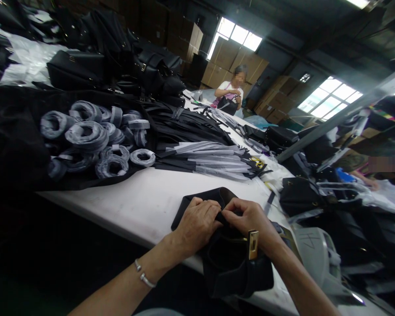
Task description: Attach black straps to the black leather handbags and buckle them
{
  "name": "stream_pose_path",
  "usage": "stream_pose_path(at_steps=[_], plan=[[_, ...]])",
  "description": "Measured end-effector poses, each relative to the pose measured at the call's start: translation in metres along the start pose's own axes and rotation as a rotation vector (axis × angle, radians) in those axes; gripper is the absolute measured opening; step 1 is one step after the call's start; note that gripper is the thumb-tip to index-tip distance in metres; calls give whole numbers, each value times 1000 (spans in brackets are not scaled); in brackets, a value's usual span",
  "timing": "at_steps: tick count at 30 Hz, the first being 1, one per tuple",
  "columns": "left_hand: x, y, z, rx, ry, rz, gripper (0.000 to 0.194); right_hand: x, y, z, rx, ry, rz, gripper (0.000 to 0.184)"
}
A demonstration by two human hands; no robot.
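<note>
Step in hand: working the folded edge of the black bag [232, 276], judged from the meeting fingertips. The bag lies directly beneath both hands, on the white table [145, 197], its near part reaching past the table edge toward the wearer.

Hand state: the left hand [199, 224] is closed over the bag's edge, fingers curled and pressing down. The right hand [250, 219] pinches between thumb and forefinger, just beside the left fingertips. The exact piece within the pinch is too dark to identify.

Recommended handling: keep the left grip firm close to the pinch, so that the material does not shift. Apply short, controlled force with the right fingertips. Avoid tugging toward the wearer; the overhanging part could drag the bag off its support. Keep the right wrist clear of the gold clasp [253, 244], which stands just on its near side.

Orientation: the mouth faces upward, toward the wearer. The long axis appears to run diagonally, from beyond the left hand to the near side of the right wrist.
</note>
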State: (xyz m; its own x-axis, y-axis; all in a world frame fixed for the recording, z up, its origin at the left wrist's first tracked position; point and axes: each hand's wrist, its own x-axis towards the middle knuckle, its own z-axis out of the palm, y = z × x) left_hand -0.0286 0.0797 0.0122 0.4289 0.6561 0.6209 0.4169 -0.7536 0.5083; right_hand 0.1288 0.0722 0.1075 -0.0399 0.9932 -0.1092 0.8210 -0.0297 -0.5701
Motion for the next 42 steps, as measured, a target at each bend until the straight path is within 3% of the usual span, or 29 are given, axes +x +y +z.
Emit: stream_pose_path(at_steps=[5, 8, 12, 14, 21, 27, 32, 35, 38, 42], plan=[[-2, -1, 5, -85, 48, -36, 11, -4, 4, 11, -10, 27, -1, 18], [-3, -3, 8, -115, 84, -58, 13, -3, 17, 20, 119, 53, -22, 19], [-1, -6, 8, -157, 128, -78, 16, 6, 28, 27, 451, -73, 5, 24], [0, -7, 7, -183, 147, -103, 18, 10, 28, 27, 502, -141, 20, 29], [-2, -7, -4, -226, 166, -203, 21, 3, 25, 28, 288, -61, -88, 29], [-11, -5, -17, -247, 126, -304, 10, 4, 23, 32, 41, 21, -201, 28], [-6, 1, -20, -423, 123, -412, 4, 4, 25, 38, -24, 41, -238, 29], [-1, 0, -28, -596, 28, -529, 6, -1, 25, 34, -36, 8, -289, 30], [4, -4, -38, -700, -105, -611, 6, -4, 21, 29, -91, -47, -426, 31], [8, -7, -45, -676, -191, -631, 5, -4, 18, 27, -207, 42, -522, 29]])
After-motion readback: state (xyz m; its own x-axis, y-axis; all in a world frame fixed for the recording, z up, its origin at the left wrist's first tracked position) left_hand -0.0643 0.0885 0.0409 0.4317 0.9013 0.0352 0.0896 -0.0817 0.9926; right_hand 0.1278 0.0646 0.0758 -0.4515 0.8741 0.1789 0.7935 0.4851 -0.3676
